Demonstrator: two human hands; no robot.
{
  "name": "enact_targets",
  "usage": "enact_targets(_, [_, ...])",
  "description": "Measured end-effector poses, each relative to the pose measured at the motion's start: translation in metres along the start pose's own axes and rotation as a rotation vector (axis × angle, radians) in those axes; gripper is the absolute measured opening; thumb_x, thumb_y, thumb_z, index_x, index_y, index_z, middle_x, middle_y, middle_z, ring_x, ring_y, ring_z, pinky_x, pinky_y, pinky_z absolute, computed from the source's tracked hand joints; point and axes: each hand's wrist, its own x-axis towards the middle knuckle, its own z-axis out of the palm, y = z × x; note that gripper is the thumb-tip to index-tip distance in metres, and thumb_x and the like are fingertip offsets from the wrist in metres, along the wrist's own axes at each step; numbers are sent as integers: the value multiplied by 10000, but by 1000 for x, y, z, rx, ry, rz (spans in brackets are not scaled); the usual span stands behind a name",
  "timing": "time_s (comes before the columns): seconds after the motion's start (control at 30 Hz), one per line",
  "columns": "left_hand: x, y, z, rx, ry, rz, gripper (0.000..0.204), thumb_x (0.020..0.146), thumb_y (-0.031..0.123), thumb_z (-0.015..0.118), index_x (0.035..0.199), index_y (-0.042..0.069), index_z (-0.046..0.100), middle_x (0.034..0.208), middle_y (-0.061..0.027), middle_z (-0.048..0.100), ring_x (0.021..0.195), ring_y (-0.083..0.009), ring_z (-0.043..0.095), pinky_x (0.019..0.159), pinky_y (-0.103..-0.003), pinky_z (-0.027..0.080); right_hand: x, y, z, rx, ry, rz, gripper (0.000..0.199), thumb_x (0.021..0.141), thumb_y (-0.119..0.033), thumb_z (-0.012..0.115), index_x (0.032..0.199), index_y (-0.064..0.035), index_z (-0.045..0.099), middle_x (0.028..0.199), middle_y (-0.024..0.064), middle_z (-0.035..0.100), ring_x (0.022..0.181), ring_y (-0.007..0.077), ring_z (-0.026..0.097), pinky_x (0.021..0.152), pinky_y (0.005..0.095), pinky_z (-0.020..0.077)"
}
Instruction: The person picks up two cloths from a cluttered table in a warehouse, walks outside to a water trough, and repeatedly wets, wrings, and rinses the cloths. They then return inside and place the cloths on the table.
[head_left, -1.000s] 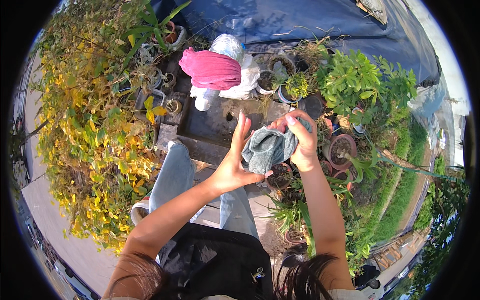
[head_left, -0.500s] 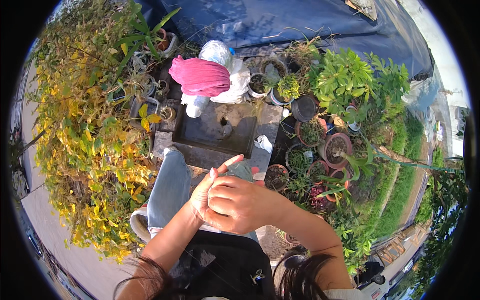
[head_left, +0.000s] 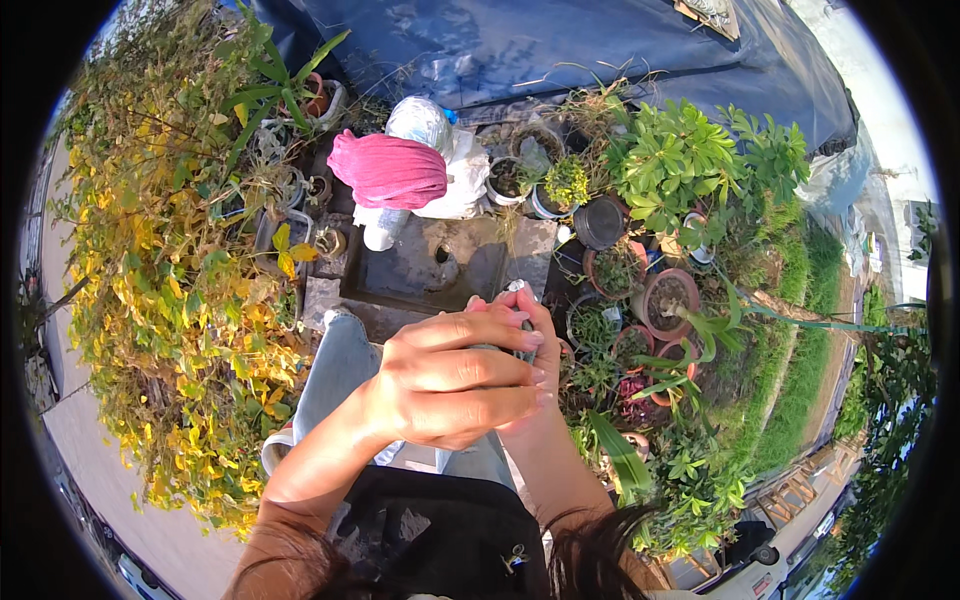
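Observation:
My left hand (head_left: 450, 385) lies on top, fingers wrapped across my right hand (head_left: 520, 315), both raised close to the camera. The two hands are clasped tight around a grey-green cloth (head_left: 508, 350), of which only a dark sliver shows between the fingers. Below the hands are my jeans-clad legs (head_left: 335, 380) and a wet concrete basin (head_left: 440, 265).
A pink cloth (head_left: 390, 170) is draped over white containers (head_left: 455, 175) behind the basin. Several potted plants (head_left: 665, 295) crowd the right side. Yellow-leaved shrubs (head_left: 180, 300) fill the left. A dark blue tarp (head_left: 560, 45) stretches across the back.
The cloth was held open between my spread hands; my hands have since closed together over it and come nearer the camera, hiding most of it.

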Motion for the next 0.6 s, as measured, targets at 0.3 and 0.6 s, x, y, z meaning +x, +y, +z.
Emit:
enact_targets(0.3, [23,29,-8,161,-589,548,202,664,277,645,681,88,577,749,-24,542,697,-207,572,635,-340,473,16,-20,35,-691,-115,697,368,955,-351,681,718,-100,554,653,12,536,700,148,637,645,303,522])
enact_targets(0.6, [-7,4,27,178,-787,607,180,626,270,686,588,97,656,666,-16,602,640,-212,609,514,-375,465,39,-28,48,-1391,-75,615,356,864,-319,764,713,-33,613,591,53,561,558,144,570,575,301,482])
